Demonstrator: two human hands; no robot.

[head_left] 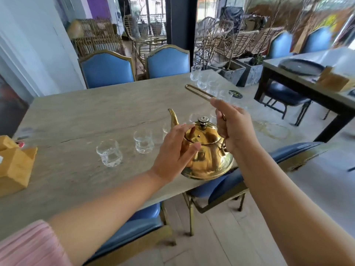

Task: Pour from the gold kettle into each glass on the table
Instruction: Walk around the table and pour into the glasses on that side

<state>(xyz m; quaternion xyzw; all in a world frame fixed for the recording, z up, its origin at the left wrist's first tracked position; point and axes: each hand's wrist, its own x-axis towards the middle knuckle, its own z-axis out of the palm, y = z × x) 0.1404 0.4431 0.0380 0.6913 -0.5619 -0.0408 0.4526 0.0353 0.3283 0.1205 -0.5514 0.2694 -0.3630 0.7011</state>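
Observation:
The gold kettle (208,150) sits near the front edge of the grey table (80,120), its spout pointing away to the upper left. My right hand (234,127) grips the kettle's long wire handle (197,92), which sticks up and back. My left hand (178,150) hovers open against the kettle's left side, fingers near the lid. Two clear glasses (109,153) (143,141) stand left of the kettle; more are partly hidden behind my hands. Several glasses (203,80) line the table's far right edge.
A wooden box (15,166) lies at the table's left edge. Blue chairs (107,69) stand behind the table and one (226,187) under its front edge. A second table (315,73) with a dark plate stands at the right.

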